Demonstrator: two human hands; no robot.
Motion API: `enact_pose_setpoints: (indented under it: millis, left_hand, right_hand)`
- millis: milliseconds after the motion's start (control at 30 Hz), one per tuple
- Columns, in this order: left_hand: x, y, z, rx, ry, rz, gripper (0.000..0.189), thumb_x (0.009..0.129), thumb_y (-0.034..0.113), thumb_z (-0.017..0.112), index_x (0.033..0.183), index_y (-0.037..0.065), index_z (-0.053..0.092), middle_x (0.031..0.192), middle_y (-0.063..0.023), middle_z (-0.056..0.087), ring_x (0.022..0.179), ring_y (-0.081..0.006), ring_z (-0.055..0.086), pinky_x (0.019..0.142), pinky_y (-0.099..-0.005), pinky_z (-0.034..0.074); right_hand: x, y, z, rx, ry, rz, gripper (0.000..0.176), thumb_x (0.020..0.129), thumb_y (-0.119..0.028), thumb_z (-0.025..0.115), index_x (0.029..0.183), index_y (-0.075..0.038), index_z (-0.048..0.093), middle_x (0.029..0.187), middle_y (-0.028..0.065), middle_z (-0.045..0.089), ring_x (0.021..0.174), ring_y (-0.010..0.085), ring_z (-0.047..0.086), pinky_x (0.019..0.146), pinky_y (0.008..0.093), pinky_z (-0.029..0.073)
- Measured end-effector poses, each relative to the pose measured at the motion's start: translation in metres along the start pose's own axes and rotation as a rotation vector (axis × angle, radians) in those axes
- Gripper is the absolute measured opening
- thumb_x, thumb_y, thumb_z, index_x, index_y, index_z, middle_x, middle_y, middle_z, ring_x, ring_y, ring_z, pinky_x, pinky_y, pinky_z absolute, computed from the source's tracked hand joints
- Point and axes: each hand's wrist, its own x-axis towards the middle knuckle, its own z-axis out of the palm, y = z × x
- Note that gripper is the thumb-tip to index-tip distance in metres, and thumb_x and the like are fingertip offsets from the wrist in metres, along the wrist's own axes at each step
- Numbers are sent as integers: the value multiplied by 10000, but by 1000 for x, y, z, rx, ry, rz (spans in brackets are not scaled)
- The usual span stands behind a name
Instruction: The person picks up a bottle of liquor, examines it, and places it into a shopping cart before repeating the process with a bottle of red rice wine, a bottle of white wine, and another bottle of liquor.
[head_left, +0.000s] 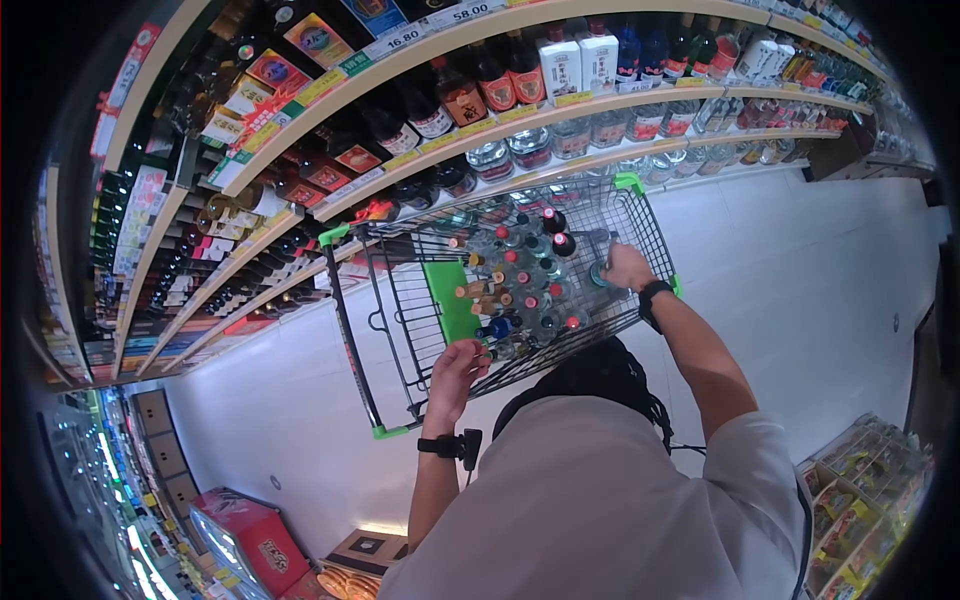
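Observation:
A wire shopping cart (pixel 400 330) with green corner pieces stands before me, holding many upright glass bottles (pixel 515 275) with red, gold, black and blue caps. Inside its right end, my right hand (pixel 627 268) is closed around a clear bottle (pixel 600 275), partly covered by the fingers. My left hand (pixel 460 372) is at the cart's near side, beside the green panel (pixel 450 300) and a blue-capped bottle (pixel 495 328). Its fingers are curled together; what they hold, if anything, I cannot make out.
Curved shelves (pixel 430 150) of bottles and boxes run along the far side and left. A red display case (pixel 250 540) stands at lower left, near a bread display (pixel 345 580). Packaged goods in bins (pixel 850 500) are at lower right. Pale floor (pixel 790 300) surrounds the cart.

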Motion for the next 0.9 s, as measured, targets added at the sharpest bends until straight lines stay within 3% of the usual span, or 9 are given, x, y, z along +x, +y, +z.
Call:
enact_pose_setpoints:
  millis: [33, 167, 267, 500, 800, 900]
  left_hand:
    - [0, 0, 1, -7, 2, -3, 177, 990, 208, 589, 1101, 78, 633, 1033, -40, 652, 912, -147, 638, 789, -281, 507]
    - [-3, 2, 4, 3, 12, -10, 168, 993, 180, 582, 1103, 64, 633, 1033, -51, 660, 913, -154, 648, 787, -280, 519]
    - [-7, 2, 7, 31, 58, -32, 168, 1000, 169, 566, 1106, 58, 633, 1035, -56, 663, 919, -159, 654, 788, -279, 532]
    - [-12, -4, 7, 63, 99, -105, 166, 999, 164, 568, 1121, 69, 627, 1039, -59, 668, 919, -158, 657, 796, -290, 519]
    - [-17, -3, 6, 121, 83, -90, 163, 1002, 177, 570, 1116, 79, 633, 1058, -48, 676, 930, -164, 659, 807, -287, 515]
    - [-21, -3, 5, 128, 79, -91, 169, 1003, 183, 570, 1119, 78, 633, 1056, -49, 679, 937, -163, 661, 810, -286, 516]
  right_hand:
    - [8, 1, 6, 12, -86, 55, 506, 753, -310, 767, 1100, 37, 640, 1038, 247, 686, 995, 400, 664, 904, 457, 542]
    - [32, 4, 39, 63, -46, 148, 490, 771, -283, 759, 1122, 35, 633, 1132, 275, 650, 1077, 405, 636, 925, 454, 533]
    - [51, 19, 66, 98, 5, 75, 414, 772, -250, 720, 1024, 62, 620, 1011, 298, 668, 976, 433, 653, 868, 476, 538]
    - [81, 23, 108, 169, 132, 50, 343, 775, -154, 666, 1051, 23, 567, 993, 271, 652, 988, 436, 633, 857, 510, 524]
    - [96, 3, 129, 179, 108, 43, 389, 792, -165, 681, 1129, -26, 547, 1014, 232, 652, 984, 415, 637, 845, 497, 527]
    - [92, -9, 128, 79, 146, -3, 241, 872, -133, 592, 1090, -33, 570, 983, 220, 681, 891, 414, 684, 777, 501, 563]
